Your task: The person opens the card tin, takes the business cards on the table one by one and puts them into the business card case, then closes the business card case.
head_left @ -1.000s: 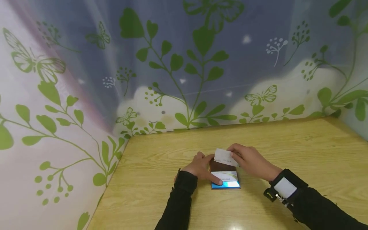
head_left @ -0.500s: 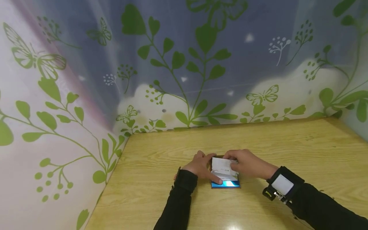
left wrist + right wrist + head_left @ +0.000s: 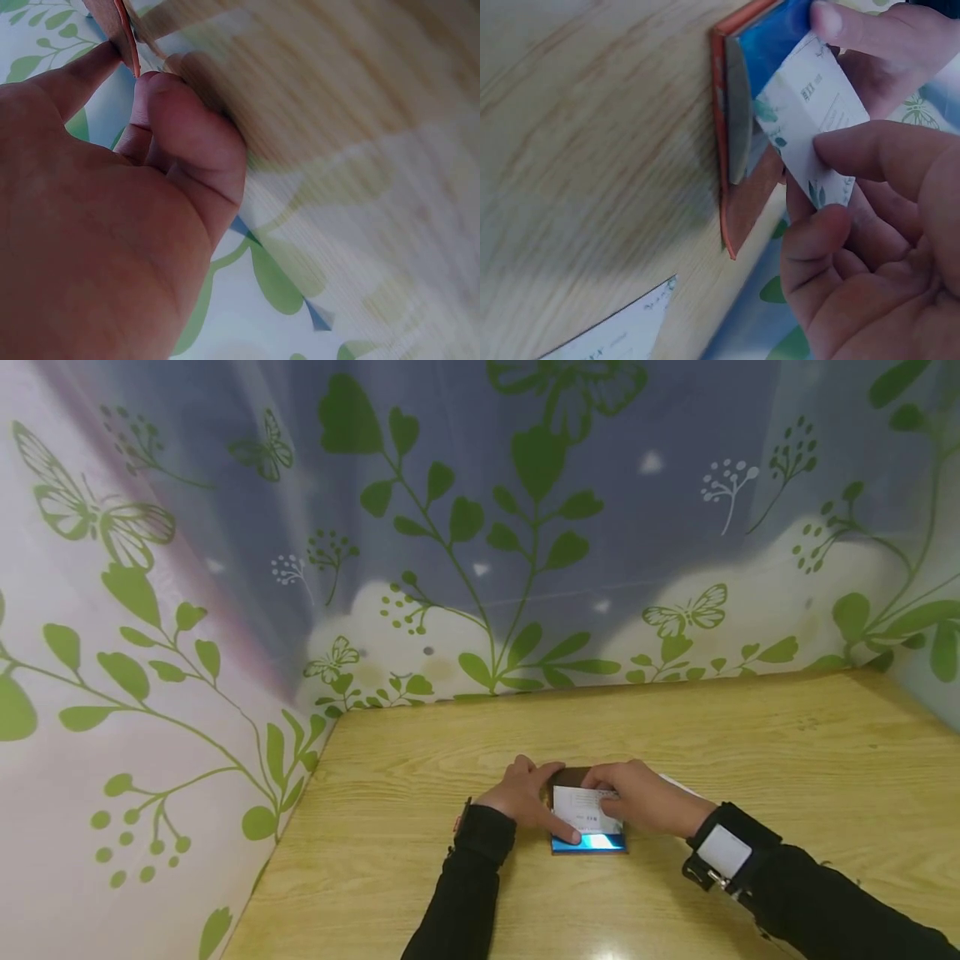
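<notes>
My right hand (image 3: 652, 797) pinches a white business card (image 3: 577, 803) with printed text and green leaf motifs. In the right wrist view this card (image 3: 802, 112) lies over the contents of a brown card holder (image 3: 754, 210), and the fingers hold its lower edge. A glossy blue-and-white card (image 3: 606, 842) shows at the holder's near end. My left hand (image 3: 517, 795) grips the holder from its left side; the thumb presses on the blue part and the forefinger reaches along the far edge. In the left wrist view, curled fingers (image 3: 195, 127) meet the holder's orange-brown edge (image 3: 127, 34).
Another white card (image 3: 622, 330) lies on the wooden tabletop (image 3: 375, 843), mostly behind the right hand in the head view. A leaf-patterned cloth (image 3: 465, 568) rises along the table's back and left edges.
The right hand has lowered the white card from above the brown flap and slid it toward me, over the cards in the holder. The left hand has stayed in place.
</notes>
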Available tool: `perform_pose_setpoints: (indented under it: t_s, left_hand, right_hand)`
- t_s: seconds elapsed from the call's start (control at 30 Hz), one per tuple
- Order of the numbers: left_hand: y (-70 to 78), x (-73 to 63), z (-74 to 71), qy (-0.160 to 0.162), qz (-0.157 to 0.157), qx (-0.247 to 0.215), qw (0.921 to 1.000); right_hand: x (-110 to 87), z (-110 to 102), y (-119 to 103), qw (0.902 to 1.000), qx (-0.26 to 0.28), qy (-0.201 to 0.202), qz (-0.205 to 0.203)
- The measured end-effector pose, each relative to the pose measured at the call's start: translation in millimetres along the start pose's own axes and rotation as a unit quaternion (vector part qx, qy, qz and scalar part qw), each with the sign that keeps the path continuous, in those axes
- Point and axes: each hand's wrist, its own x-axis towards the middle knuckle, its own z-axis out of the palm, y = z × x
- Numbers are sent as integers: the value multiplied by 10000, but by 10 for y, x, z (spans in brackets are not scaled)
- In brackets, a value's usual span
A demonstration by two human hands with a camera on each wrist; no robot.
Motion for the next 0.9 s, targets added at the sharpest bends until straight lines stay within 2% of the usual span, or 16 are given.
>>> perform_pose_setpoints:
  t_s: [0.4, 0.7, 0.9]
  left_hand:
    - [14, -3, 0, -17, 25, 48, 10000]
    - [2, -3, -5, -71, 65, 62, 9999]
    - [-2, -5, -6, -69, 27, 10, 10000]
  right_hand:
    - [9, 62, 31, 9998, -135, -79, -146]
    - [29, 98, 47, 9974, -289, -234, -613]
    - [17, 111, 32, 9978, -223, -267, -568]
